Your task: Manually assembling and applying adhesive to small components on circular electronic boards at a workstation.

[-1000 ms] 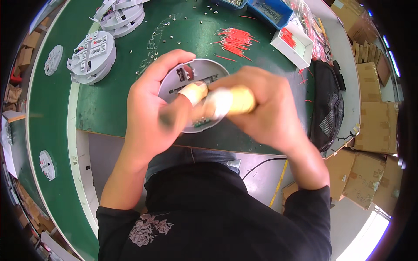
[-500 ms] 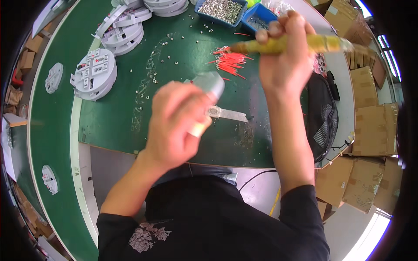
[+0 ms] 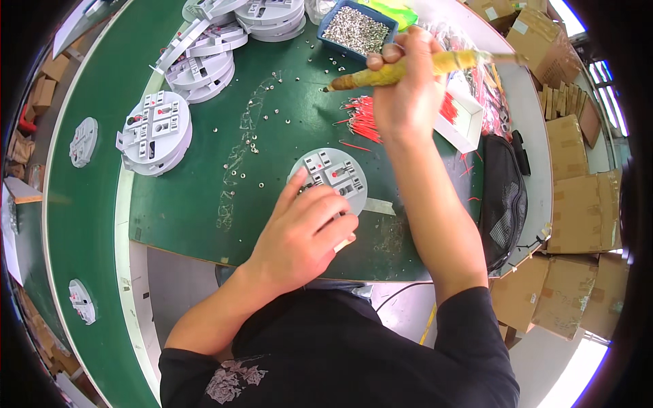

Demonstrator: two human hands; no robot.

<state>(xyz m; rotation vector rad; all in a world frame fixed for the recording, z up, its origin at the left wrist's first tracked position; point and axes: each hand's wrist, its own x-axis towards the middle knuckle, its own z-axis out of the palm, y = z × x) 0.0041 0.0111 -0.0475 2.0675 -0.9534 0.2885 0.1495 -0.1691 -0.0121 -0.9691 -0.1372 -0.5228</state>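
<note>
My left hand [image 3: 303,228] is closed over the near left part of a round grey plastic disc [image 3: 354,166], which lies flat on the green table. Small slots, metal pieces and red parts show on the disc's upper face; my fingers cover some of it. Raised to the right, my right hand [image 3: 408,95] grips a tool wrapped in yellow tape [image 3: 371,77], held crosswise. Its dark blunt end points left, and a thin blurred shaft sticks out to the right. Under and beside that hand lies a bunch of red wires [image 3: 364,119].
Stacked grey discs [image 3: 204,71] stand at the back left, another stack [image 3: 156,132] nearer. A blue bin of small metal nuts [image 3: 357,30] is at the back. Loose nuts [image 3: 254,147] dot the table. Right are a white box [image 3: 466,122] and a black mesh bag [image 3: 503,194].
My left hand has brought the grey disc from a tilted, blurred position down flat on the table. The right hand, still gripping the yellow tool, has shifted left.
</note>
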